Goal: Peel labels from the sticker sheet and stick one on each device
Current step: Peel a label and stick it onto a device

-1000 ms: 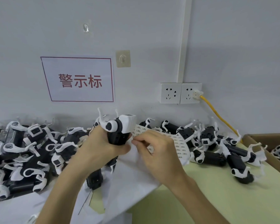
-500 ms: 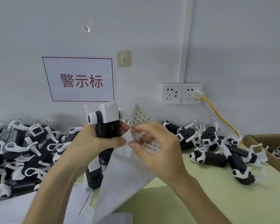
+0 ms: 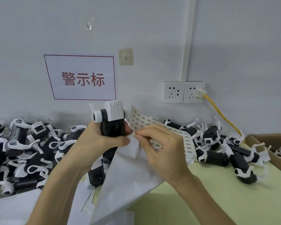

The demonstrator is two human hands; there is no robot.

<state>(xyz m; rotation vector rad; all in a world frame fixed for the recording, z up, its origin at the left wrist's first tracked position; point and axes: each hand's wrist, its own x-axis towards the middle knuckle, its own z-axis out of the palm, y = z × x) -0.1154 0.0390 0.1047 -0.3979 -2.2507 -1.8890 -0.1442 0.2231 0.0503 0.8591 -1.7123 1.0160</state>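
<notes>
Lying heaped at the far left of the desk (image 3: pixel 217 200), a pile of black-and-white devices (image 3: pixel 31 146) sits against the wall, under a white sign (image 3: pixel 81 77) with red characters. Just right of the pile, the left hand (image 3: pixel 101 143) grips one device (image 3: pixel 112 127) upright above the desk, fingers and thumb curled round its black body, white cap on top. Touching that device's right side is the sticker sheet (image 3: pixel 143 120), curved and held up in the air, with rows of small printed labels facing the camera. The right hand (image 3: pixel 164 148) pinches the sheet's near edge between thumb and forefinger, right beside the left thumb; cannot tell if a label is lifted. White paper (image 3: pixel 128 176) hangs below both hands down to the desk. Further right, two wall sockets (image 3: pixel 183 91) with a yellow cable (image 3: pixel 221 114) plugged into the right one. Below the cable, more devices (image 3: pixel 217 143) lie scattered on the desk. At the far right edge, a cardboard box (image 3: pixel 269 143) holds a few more.
</notes>
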